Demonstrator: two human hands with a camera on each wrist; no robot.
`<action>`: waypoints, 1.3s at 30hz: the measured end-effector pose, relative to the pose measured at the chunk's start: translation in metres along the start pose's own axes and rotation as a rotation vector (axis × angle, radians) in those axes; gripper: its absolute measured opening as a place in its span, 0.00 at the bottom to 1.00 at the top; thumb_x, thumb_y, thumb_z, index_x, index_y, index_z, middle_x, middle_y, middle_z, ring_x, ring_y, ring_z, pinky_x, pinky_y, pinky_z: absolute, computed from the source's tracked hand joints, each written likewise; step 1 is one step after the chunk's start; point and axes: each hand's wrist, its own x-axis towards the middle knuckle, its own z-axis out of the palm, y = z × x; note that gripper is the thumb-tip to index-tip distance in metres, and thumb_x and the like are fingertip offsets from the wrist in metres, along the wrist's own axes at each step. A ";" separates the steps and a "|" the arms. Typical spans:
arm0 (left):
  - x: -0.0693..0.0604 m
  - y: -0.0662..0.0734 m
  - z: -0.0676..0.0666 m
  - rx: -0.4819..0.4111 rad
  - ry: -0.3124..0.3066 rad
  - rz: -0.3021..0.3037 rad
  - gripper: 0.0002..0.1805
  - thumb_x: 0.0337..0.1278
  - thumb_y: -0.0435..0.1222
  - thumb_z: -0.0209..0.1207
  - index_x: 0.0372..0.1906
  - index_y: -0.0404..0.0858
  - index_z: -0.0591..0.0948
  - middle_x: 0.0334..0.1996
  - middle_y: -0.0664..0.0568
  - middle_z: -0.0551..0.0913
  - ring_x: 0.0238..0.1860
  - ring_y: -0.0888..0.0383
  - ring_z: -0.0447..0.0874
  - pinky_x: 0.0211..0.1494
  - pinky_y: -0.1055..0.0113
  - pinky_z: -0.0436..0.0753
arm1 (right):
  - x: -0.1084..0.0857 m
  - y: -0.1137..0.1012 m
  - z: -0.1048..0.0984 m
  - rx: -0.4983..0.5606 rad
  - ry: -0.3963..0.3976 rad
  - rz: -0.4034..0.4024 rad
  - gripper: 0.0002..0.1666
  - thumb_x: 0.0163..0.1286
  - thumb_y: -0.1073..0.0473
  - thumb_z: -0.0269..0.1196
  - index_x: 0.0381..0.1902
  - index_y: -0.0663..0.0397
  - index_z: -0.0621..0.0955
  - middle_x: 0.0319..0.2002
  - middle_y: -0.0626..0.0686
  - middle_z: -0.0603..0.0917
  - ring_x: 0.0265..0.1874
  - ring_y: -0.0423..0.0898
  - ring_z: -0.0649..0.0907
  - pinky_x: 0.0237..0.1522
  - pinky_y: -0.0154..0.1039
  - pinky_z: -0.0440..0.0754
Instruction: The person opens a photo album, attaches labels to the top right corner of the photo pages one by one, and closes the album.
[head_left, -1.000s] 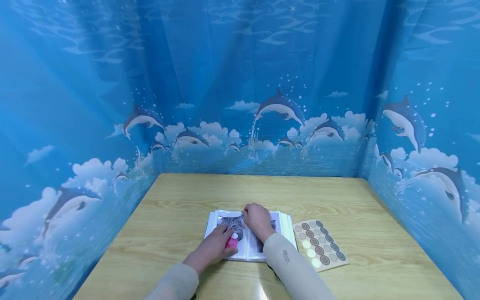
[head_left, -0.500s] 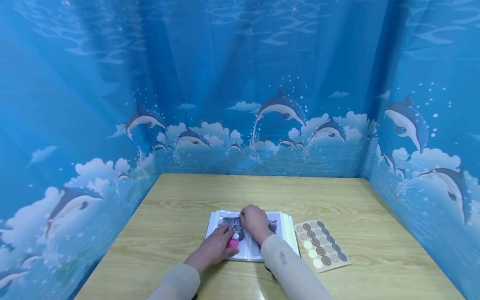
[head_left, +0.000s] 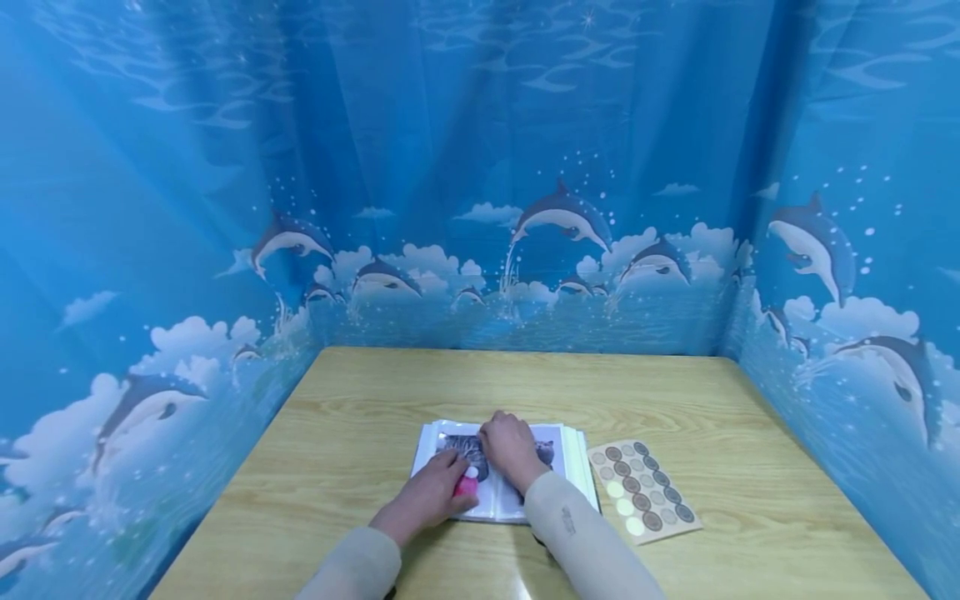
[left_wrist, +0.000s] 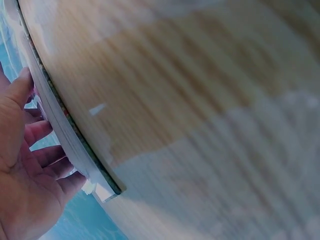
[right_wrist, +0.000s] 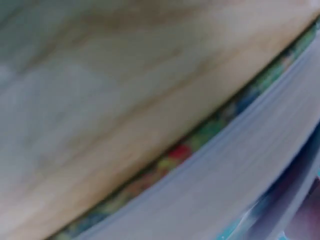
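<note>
A photo album lies spread on the wooden table. Its left page shows a striped cat photo, and part of another cat photo appears on the right page. My left hand rests over the left page, its thumb and fingers around a small pink object with a white top. Near the upper middle of the album, my right hand bends its fingers down onto the page; its fingertips are hidden. From the left wrist view, the fingers lie along the album's page edges.
A brown sheet of round stickers in several shades lies right of the album. The wooden table is enclosed by a blue dolphin-print curtain at the back and both sides. The right wrist view shows the album's colourful cover edge.
My right hand has shifted slightly left and down over the album, leaving more of the right page's cat photo visible. The left hand stays where it was with the pink object.
</note>
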 end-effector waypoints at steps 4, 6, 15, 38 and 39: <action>0.000 0.001 0.000 0.001 0.000 0.004 0.37 0.60 0.52 0.65 0.65 0.31 0.74 0.65 0.33 0.70 0.67 0.39 0.68 0.69 0.49 0.69 | -0.005 0.002 -0.001 0.004 -0.017 -0.051 0.12 0.72 0.54 0.61 0.43 0.50 0.89 0.37 0.51 0.80 0.38 0.49 0.80 0.44 0.48 0.81; 0.000 0.001 0.000 0.000 -0.001 0.005 0.37 0.59 0.52 0.65 0.65 0.31 0.74 0.65 0.33 0.70 0.67 0.39 0.68 0.69 0.48 0.69 | -0.008 0.003 -0.001 -0.006 -0.019 -0.082 0.12 0.72 0.54 0.60 0.45 0.51 0.88 0.39 0.52 0.81 0.39 0.50 0.80 0.45 0.48 0.81; 0.000 -0.001 0.000 0.004 -0.013 0.004 0.37 0.60 0.53 0.64 0.65 0.31 0.74 0.65 0.32 0.70 0.67 0.38 0.68 0.69 0.48 0.69 | -0.018 0.002 -0.001 -0.067 -0.066 -0.157 0.20 0.73 0.49 0.59 0.55 0.55 0.83 0.53 0.55 0.80 0.53 0.52 0.78 0.57 0.50 0.77; 0.000 -0.001 0.000 -0.027 -0.016 -0.008 0.37 0.59 0.52 0.65 0.66 0.32 0.73 0.66 0.32 0.69 0.67 0.37 0.67 0.69 0.46 0.68 | -0.029 -0.002 -0.002 -0.099 -0.165 -0.149 0.33 0.77 0.39 0.49 0.68 0.54 0.73 0.66 0.55 0.73 0.68 0.56 0.69 0.70 0.59 0.62; 0.000 -0.001 0.000 -0.027 -0.018 -0.009 0.37 0.59 0.52 0.65 0.66 0.32 0.73 0.66 0.32 0.68 0.67 0.37 0.67 0.69 0.46 0.68 | -0.029 -0.003 -0.003 -0.099 -0.169 -0.147 0.33 0.77 0.39 0.49 0.68 0.54 0.73 0.66 0.55 0.73 0.68 0.56 0.68 0.70 0.60 0.61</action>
